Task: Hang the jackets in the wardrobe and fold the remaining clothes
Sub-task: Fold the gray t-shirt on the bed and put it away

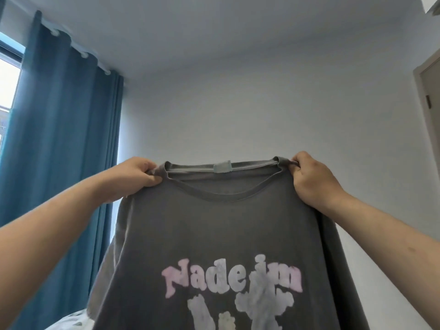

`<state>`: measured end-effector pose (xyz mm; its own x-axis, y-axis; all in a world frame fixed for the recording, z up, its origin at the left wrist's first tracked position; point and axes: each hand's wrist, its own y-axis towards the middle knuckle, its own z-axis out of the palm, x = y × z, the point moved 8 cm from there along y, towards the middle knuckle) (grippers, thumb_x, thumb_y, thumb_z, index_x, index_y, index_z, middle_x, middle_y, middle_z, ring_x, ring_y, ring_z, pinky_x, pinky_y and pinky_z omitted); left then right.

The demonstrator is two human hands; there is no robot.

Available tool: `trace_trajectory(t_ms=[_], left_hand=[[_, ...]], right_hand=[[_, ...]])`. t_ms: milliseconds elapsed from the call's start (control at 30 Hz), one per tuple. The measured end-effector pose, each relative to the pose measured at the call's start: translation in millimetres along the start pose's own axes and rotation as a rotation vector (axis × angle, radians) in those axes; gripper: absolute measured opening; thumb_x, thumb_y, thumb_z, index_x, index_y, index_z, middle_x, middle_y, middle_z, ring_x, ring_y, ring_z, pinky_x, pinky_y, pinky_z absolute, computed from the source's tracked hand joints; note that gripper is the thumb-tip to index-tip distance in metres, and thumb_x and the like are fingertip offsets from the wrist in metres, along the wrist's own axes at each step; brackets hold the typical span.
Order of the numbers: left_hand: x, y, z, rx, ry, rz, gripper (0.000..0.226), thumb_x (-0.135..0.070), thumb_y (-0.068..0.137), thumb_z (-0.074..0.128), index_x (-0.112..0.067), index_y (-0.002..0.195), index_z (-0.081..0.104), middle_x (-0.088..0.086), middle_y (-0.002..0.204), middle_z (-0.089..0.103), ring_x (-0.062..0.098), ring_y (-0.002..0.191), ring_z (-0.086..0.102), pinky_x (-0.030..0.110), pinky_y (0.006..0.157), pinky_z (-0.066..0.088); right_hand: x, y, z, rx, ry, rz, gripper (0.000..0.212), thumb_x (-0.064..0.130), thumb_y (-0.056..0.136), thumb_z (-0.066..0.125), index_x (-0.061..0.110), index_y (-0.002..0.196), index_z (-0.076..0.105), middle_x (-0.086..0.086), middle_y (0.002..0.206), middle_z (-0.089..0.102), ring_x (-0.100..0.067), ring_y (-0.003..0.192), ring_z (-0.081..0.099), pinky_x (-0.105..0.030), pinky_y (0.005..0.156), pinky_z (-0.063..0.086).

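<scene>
While left hand at 9 and right hand at 3 pinch shirt shoulders, it hangs flat, presumably for folding.

Surface: a small patch of white bedding at the bottom left corner of the view, most likely a bed cover.
Pattern: pale grey blotches printed on the white cloth; blurred, so their shape cannot be told.
Extent: only a narrow wedge shows. Its right side is hidden behind the hanging grey T-shirt, and the picture's lower edge cuts it off.
Neighbours: the blue curtain hangs just behind it.
Lying on it: cannot be told from the part that shows.
Carrying the shirt: the left hand and the right hand each pinch a shoulder beside the collar, holding it up in the air.
</scene>
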<state>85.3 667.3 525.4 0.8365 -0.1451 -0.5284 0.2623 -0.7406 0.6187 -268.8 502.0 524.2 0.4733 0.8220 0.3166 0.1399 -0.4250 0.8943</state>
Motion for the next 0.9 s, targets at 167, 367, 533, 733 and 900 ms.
trace_trajectory(t_ms=[167,367,533,733,900], left_hand=[[6.4,11.1,36.7,-0.254,0.235,0.028,0.035,-0.032,0.091,0.065,-0.013,0.065,0.05,0.002,0.063,0.055,0.018,0.06,0.048,0.032,0.055,0.031],[105.0,6.2,205.0,0.017,0.033,-0.126,0.027,-0.024,0.094,0.059,-0.013,0.071,0.05,0.004,0.074,0.055,0.02,0.072,0.049,0.035,0.067,0.035],[213.7,-20.3,344.6,0.125,0.035,-0.244,0.03,-0.023,0.102,0.047,-0.018,0.072,0.045,-0.002,0.076,0.053,0.02,0.078,0.051,0.036,0.069,0.034],[344.7,-87.5,501.2,0.338,0.213,-0.358,0.023,-0.034,0.098,0.051,-0.025,0.078,0.043,-0.007,0.077,0.057,0.018,0.076,0.057,0.039,0.07,0.045],[404.5,-110.5,584.7,0.372,0.328,-0.311,0.036,-0.052,0.09,0.057,-0.028,0.07,0.039,-0.009,0.065,0.052,0.004,0.06,0.049,0.028,0.051,0.029]], right_hand=[[-44.9,-5.0,20.0,0.088,-0.1,0.126,0.017,0.028,0.099,0.044,0.017,0.099,0.056,-0.004,0.101,0.059,-0.029,0.096,0.053,-0.036,0.077,0.038],[-168.6,-91.0,106.1,0.311,-0.2,0.305,0.03,0.029,0.092,0.048,0.011,0.068,0.052,-0.005,0.076,0.059,-0.028,0.076,0.054,-0.036,0.06,0.037],[-276.1,-196.4,186.7,0.451,-0.189,0.469,0.022,0.028,0.095,0.047,0.021,0.074,0.044,0.007,0.08,0.052,-0.017,0.073,0.049,-0.033,0.058,0.031],[-381.7,-345.7,279.9,0.695,-0.103,0.68,0.02,0.031,0.088,0.057,0.025,0.077,0.042,0.008,0.077,0.055,-0.012,0.071,0.051,-0.031,0.06,0.037],[-452.3,-434.1,340.4,0.782,-0.031,0.811,0.034,0.042,0.094,0.053,0.02,0.074,0.037,0.005,0.074,0.045,-0.014,0.063,0.041,-0.033,0.059,0.033]])
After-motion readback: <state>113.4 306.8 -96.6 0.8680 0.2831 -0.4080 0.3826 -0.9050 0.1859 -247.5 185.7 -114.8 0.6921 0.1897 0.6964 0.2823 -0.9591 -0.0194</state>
